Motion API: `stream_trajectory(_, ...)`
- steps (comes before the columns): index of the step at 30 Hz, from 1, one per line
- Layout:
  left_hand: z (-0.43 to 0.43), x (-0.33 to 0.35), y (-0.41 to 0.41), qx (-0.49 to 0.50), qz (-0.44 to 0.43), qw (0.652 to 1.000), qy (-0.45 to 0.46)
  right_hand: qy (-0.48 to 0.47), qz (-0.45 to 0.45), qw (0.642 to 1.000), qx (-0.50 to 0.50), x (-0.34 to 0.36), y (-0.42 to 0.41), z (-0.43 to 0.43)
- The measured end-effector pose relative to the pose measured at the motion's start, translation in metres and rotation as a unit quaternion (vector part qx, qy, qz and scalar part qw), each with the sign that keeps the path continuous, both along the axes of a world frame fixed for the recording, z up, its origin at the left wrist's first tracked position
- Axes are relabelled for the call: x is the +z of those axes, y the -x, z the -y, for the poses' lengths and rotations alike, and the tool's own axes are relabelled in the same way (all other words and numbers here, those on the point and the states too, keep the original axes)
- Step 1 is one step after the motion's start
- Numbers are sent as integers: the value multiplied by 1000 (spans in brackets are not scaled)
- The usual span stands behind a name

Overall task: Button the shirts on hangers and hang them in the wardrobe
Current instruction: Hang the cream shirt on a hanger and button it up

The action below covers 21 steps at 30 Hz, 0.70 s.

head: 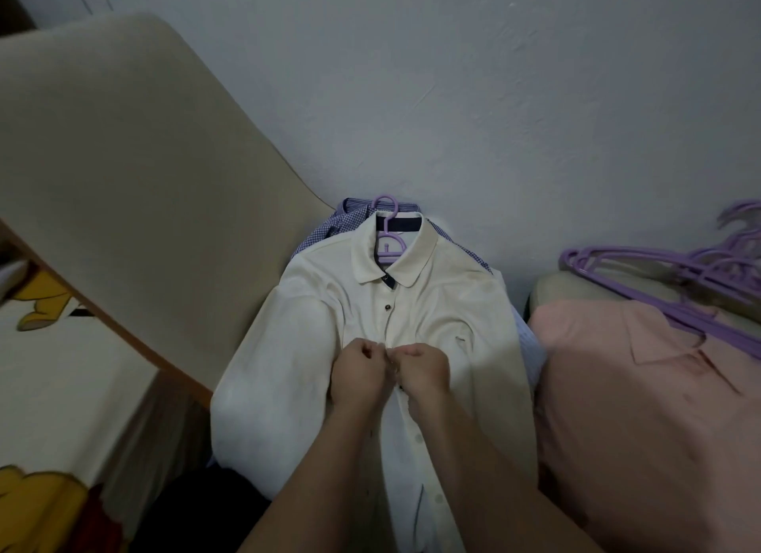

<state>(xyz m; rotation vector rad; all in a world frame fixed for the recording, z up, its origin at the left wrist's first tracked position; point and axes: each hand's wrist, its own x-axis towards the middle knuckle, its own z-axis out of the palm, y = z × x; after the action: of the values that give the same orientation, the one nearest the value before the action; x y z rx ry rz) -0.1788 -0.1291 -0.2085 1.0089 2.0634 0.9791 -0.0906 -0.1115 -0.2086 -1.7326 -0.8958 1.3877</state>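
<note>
The cream shirt (313, 346) lies front-up on its purple hanger (387, 244), on top of a checked shirt (329, 227). To the right a pink shirt (638, 388) seems not yet on a hanger, with spare hangers (659, 272) across its top edge. The left hand (360, 371) and right hand (424, 371) meet at mid-chest, each grip clamped on a placket edge. The upper button (388, 307) looks fastened and the lower ones look open. No wardrobe shows, so most of the job likely remains
</note>
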Motion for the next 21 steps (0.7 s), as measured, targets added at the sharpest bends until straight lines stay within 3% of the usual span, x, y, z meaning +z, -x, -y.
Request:
stream_trajectory(7,0,-2,12,6,139,990,-9,13,-85,996,-16,11,-5,5)
stream_trajectory(16,-4,9,25,2,269,962,39,18,-87,996,-20,8,-6,4)
stream_trajectory(21,-2,9,19,17,268,963,29,20,-64,998,-8,9,-5,3)
